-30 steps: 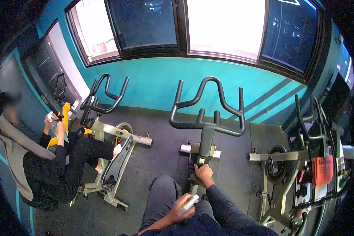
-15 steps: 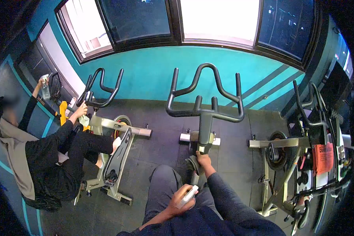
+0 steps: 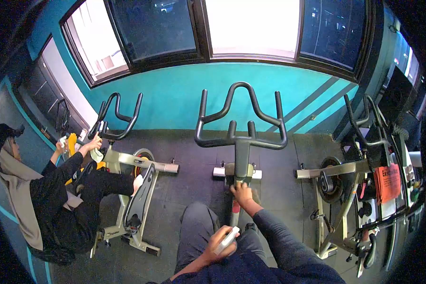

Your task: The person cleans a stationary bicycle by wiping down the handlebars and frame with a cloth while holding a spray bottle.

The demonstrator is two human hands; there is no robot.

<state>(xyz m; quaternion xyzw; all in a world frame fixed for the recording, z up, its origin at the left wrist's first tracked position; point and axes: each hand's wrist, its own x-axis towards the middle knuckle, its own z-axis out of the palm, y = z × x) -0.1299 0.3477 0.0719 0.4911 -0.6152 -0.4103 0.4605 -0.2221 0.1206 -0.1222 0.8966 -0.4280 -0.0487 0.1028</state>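
Fingers of left hand (image 3: 221, 246) clenched round spray bottle (image 3: 227, 239); right hand (image 3: 243, 192) pressing bike frame (image 3: 238, 176), grip unclear.

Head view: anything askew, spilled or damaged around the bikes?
Nothing stands out. The middle bike stands upright, the right hand on its frame, the left hand holding a white spray bottle. The floor shows no spill. The left bike is upright too.

A dark rubber-looking floor (image 3: 194, 184) carries three exercise bikes: one at nine o'clock (image 3: 132, 189) with a seated person, one at centre (image 3: 239, 156), one at three o'clock (image 3: 359, 189), possibly beside more equipment in the blurred edge.
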